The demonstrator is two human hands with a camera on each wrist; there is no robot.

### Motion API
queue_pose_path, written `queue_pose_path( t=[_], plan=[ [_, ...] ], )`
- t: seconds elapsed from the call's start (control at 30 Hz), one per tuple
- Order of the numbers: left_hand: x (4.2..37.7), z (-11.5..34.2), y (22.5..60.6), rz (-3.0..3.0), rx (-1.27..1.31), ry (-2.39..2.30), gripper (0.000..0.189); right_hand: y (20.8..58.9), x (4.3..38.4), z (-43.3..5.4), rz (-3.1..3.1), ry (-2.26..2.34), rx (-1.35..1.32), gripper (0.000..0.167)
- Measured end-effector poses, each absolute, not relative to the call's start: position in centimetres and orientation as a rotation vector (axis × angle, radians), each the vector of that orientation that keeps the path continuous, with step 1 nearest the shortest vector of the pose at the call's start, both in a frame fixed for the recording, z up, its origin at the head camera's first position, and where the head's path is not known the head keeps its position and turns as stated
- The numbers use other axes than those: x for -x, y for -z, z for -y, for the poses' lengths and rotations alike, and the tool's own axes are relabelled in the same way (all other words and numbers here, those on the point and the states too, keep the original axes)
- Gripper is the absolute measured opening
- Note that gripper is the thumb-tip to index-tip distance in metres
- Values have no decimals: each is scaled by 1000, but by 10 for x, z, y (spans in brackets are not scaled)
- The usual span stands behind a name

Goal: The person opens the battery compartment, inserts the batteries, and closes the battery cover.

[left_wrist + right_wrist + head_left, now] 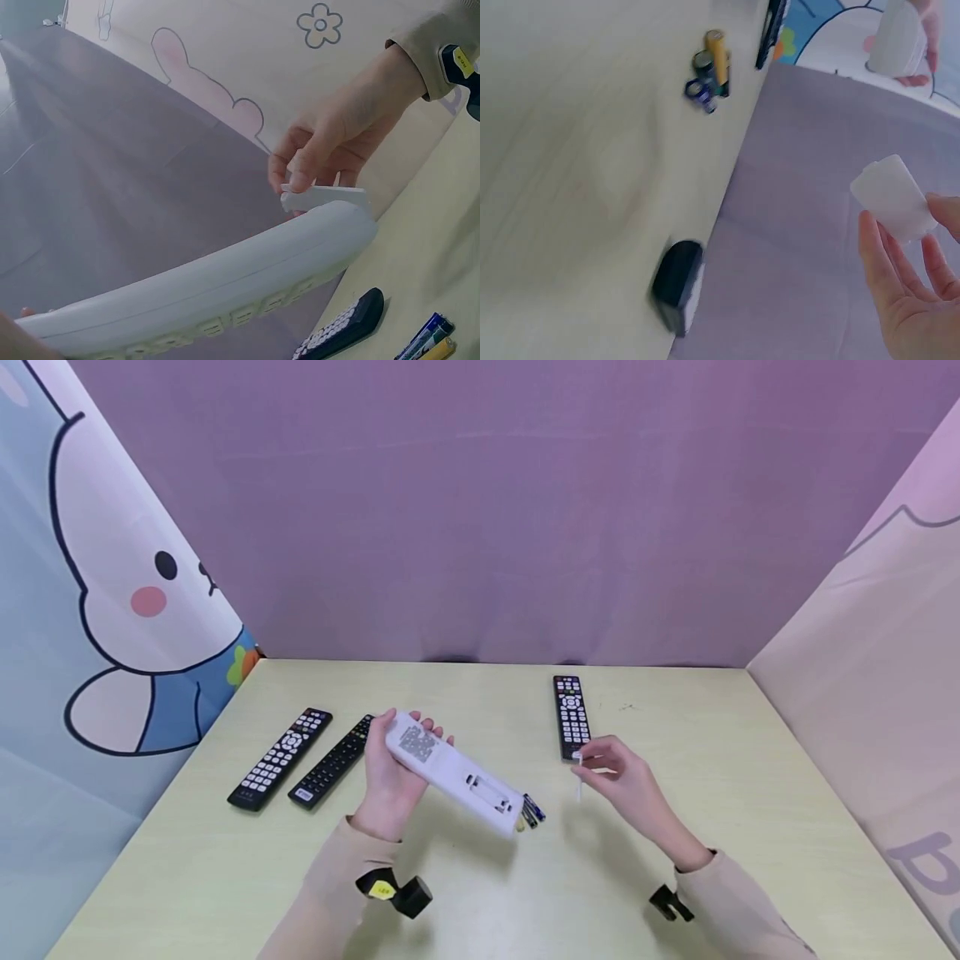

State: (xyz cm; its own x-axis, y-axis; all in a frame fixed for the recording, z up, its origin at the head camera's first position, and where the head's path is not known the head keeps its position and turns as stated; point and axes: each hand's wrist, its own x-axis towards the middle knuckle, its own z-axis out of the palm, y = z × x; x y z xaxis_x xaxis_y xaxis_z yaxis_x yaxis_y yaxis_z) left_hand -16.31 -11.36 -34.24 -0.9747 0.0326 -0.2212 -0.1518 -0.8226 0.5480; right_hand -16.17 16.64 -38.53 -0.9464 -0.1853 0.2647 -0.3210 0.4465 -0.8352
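My left hand (393,785) grips a white remote control (453,772) by one end, tilted above the table with its back toward the head camera. The battery compartment (489,794) is uncovered, and no batteries show inside. Out to the right, my right hand (628,789) pinches a small white battery cover (892,199) between thumb and fingers, apart from the remote in the head view. Several batteries (532,812), blue, dark and yellow, lie together on the table just past the remote's lower end, which partly hides them.
Two black remotes lie at the left, one outer (281,760) and one inner (330,764) beside my left hand. Another black remote (572,714) lies farther back, just beyond my right fingers. A purple curtain (495,527) hangs behind the pale table (675,710).
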Motion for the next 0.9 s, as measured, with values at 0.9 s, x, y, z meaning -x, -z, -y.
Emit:
queue_pose_path(
  t=[0.9],
  plan=[
    [163,155,348,-697,230,-2926,27,423,176,-214,2909,-492,-636,18]
  ],
)
